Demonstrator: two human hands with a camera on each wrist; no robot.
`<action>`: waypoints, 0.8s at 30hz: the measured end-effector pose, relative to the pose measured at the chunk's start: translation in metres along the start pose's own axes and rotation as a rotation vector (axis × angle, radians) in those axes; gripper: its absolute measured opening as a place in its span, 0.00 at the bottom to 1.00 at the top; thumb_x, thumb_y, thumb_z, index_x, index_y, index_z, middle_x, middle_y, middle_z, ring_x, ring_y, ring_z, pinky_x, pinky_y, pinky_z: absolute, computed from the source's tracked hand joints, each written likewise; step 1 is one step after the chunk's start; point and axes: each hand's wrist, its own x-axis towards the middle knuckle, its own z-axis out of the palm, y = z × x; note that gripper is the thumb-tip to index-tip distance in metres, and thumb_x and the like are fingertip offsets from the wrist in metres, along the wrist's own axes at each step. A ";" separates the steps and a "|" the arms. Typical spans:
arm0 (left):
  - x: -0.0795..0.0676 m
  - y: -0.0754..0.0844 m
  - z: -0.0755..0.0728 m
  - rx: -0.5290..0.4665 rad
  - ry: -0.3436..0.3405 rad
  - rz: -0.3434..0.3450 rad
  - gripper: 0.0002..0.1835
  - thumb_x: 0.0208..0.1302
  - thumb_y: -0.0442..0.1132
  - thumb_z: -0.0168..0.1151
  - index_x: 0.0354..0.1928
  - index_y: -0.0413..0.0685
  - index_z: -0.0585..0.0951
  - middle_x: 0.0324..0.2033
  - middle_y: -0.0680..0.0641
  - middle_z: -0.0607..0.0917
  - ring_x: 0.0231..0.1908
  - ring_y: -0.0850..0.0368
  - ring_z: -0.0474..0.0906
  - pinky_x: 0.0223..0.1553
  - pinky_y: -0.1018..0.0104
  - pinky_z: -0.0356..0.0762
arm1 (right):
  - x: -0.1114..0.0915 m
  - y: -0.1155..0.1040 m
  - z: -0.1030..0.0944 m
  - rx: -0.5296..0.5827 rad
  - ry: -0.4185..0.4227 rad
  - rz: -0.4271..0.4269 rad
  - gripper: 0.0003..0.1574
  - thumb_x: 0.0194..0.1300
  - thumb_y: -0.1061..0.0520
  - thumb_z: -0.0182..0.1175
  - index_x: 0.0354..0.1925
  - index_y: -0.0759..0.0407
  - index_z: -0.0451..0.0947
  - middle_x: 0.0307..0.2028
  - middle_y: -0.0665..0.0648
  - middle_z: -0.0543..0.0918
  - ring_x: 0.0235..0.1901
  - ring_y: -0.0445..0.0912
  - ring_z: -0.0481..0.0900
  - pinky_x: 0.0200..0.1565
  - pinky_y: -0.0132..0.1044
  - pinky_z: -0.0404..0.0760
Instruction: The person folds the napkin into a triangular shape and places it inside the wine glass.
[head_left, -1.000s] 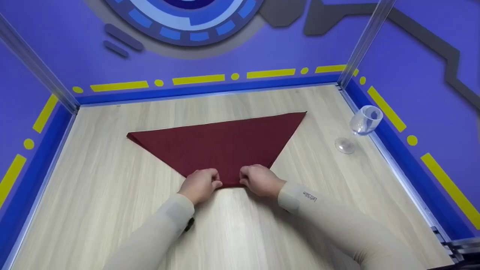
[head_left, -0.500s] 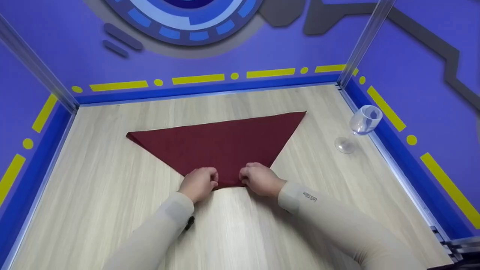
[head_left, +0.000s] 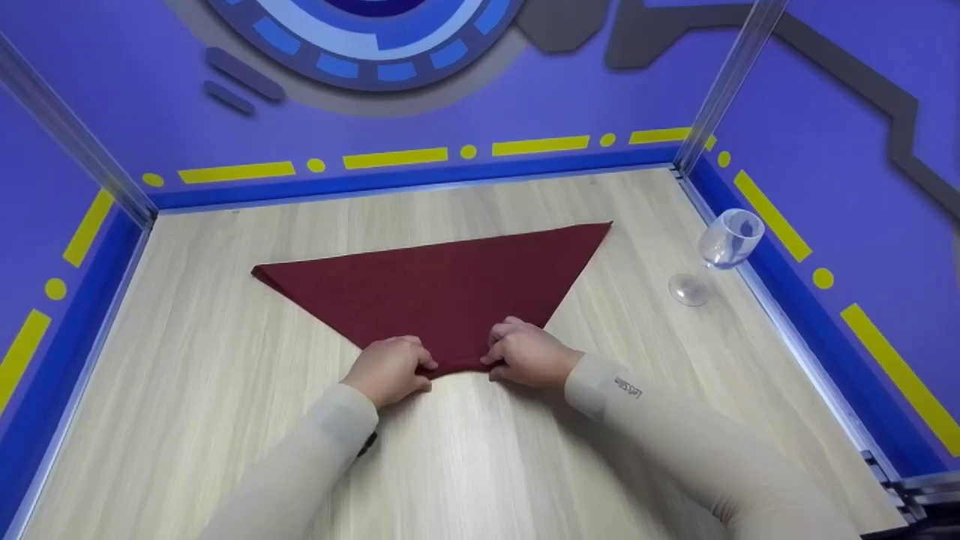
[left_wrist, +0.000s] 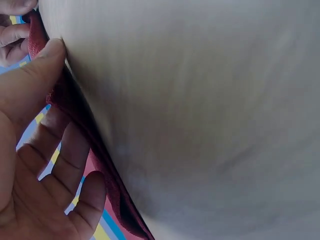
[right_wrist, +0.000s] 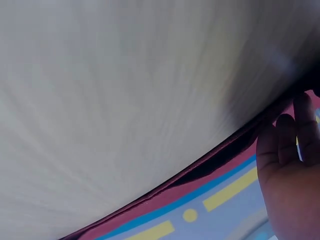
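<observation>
A dark red cloth napkin (head_left: pixel 450 292) lies folded on the table, its long side away from me and its short edge toward me. My left hand (head_left: pixel 388 369) rests at the left end of that near edge, fingertips on the cloth. In the left wrist view the thumb (left_wrist: pixel 52 52) stands apart from the loosely bent fingers beside the napkin's rim (left_wrist: pixel 107 175). At the right end of the edge, my right hand (head_left: pixel 532 354) touches the napkin with its fingers, thumb spread below. The right wrist view shows fairly straight fingers (right_wrist: pixel 285 137) against the cloth; its thumb is hidden.
A clear stemmed glass (head_left: pixel 731 241) stands upright on the right side of the wooden table (head_left: pixel 225 390), near the right wall. Blue-purple panels (head_left: pixel 420 124) with yellow marks enclose the back and both sides.
Both hands have loosened from a pinch at the near edge, with thumbs and fingers spreading apart. The left hand has shifted slightly left, the right slightly right. The napkin keeps its shape.
</observation>
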 end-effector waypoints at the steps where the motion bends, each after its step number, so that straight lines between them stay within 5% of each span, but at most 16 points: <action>1: 0.000 0.000 0.000 0.004 0.008 0.002 0.12 0.49 0.48 0.71 0.39 0.62 0.86 0.35 0.62 0.81 0.40 0.63 0.79 0.46 0.65 0.76 | 0.001 0.000 0.000 0.004 -0.003 0.002 0.16 0.51 0.46 0.69 0.41 0.45 0.86 0.34 0.46 0.78 0.35 0.42 0.69 0.40 0.33 0.71; 6: 0.001 -0.001 0.002 0.020 0.044 -0.021 0.06 0.56 0.45 0.65 0.36 0.61 0.86 0.34 0.61 0.82 0.41 0.61 0.79 0.47 0.63 0.75 | 0.005 0.000 0.000 0.020 -0.015 0.024 0.09 0.57 0.52 0.65 0.37 0.48 0.87 0.33 0.45 0.80 0.36 0.43 0.73 0.42 0.34 0.73; 10: 0.003 -0.003 0.002 -0.047 0.033 -0.102 0.06 0.60 0.48 0.62 0.36 0.62 0.86 0.35 0.61 0.83 0.43 0.59 0.79 0.49 0.62 0.74 | 0.007 0.003 0.001 0.045 -0.015 0.074 0.08 0.61 0.53 0.60 0.35 0.50 0.86 0.32 0.45 0.83 0.37 0.41 0.77 0.47 0.34 0.73; 15: 0.005 -0.004 0.002 -0.132 0.038 -0.202 0.06 0.62 0.50 0.59 0.35 0.64 0.84 0.34 0.62 0.84 0.43 0.59 0.80 0.49 0.59 0.75 | 0.009 0.004 0.000 0.121 -0.031 0.214 0.07 0.63 0.52 0.58 0.34 0.48 0.84 0.31 0.43 0.84 0.36 0.39 0.80 0.48 0.37 0.75; 20: 0.007 -0.003 0.003 -0.180 0.053 -0.275 0.03 0.62 0.49 0.59 0.32 0.64 0.78 0.27 0.61 0.81 0.33 0.59 0.76 0.38 0.61 0.73 | 0.013 0.000 -0.003 0.190 -0.038 0.362 0.03 0.61 0.52 0.60 0.30 0.45 0.78 0.27 0.42 0.80 0.31 0.40 0.77 0.39 0.37 0.76; 24: 0.008 -0.002 0.003 -0.171 0.042 -0.290 0.07 0.61 0.48 0.60 0.27 0.63 0.75 0.25 0.60 0.77 0.29 0.59 0.72 0.38 0.60 0.68 | 0.014 -0.002 -0.003 0.130 -0.032 0.332 0.03 0.60 0.54 0.61 0.29 0.45 0.78 0.26 0.43 0.79 0.32 0.41 0.77 0.42 0.37 0.75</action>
